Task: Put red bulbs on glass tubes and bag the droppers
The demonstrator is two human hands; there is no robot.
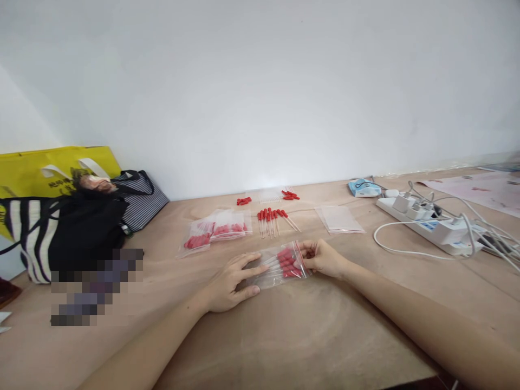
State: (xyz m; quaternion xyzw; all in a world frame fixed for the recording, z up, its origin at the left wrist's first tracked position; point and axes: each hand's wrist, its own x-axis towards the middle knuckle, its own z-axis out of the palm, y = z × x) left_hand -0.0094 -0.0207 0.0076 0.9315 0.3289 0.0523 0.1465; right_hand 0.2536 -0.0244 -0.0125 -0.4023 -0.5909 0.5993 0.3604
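Observation:
A clear zip-lock bag (268,273) lies on the table in front of me, holding several thin pale sticks with red bulb-shaped ends (289,262). My left hand (233,281) rests on the bag's left end, fingers spread and flat. At the right end, my right hand (323,259) pinches the bag's red-lined zip edge between thumb and fingers. Just beyond the bag, loose red-ended sticks (270,216) lie in a row. Filled bags (197,241) overlap one another to the left. Flat zip-lock bags (340,219) are stacked to the right.
Small red pieces (244,201) lie near the wall. At right are a white power strip (426,225) with plugs and cables, and a blue face mask (364,188). A black bag (81,238), a striped bag (142,200) and a yellow bag (24,168) stand at left.

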